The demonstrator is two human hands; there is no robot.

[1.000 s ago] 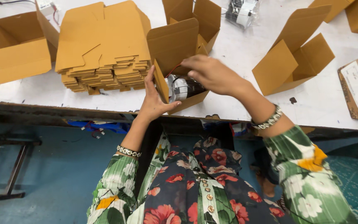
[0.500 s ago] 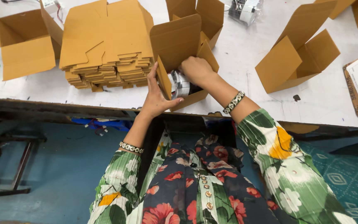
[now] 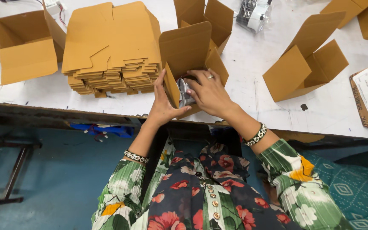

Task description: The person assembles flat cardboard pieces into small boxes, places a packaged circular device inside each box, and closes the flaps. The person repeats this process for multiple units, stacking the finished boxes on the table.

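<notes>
Since the earlier frame our right hand [image 3: 209,91] has pushed the wrapped part [image 3: 185,91] deeper into the open carton [image 3: 188,51], fingers closed on it, while our left hand [image 3: 163,106] lies flat and open against the carton's side flap to steady it at the bench [image 3: 243,72] edge.

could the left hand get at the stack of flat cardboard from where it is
Probably yes. The left hand steadies the open box at the table edge, and the stack of flat cardboard lies just to that hand's outer side, with nothing between them. It would have to let go of the box first.
</notes>
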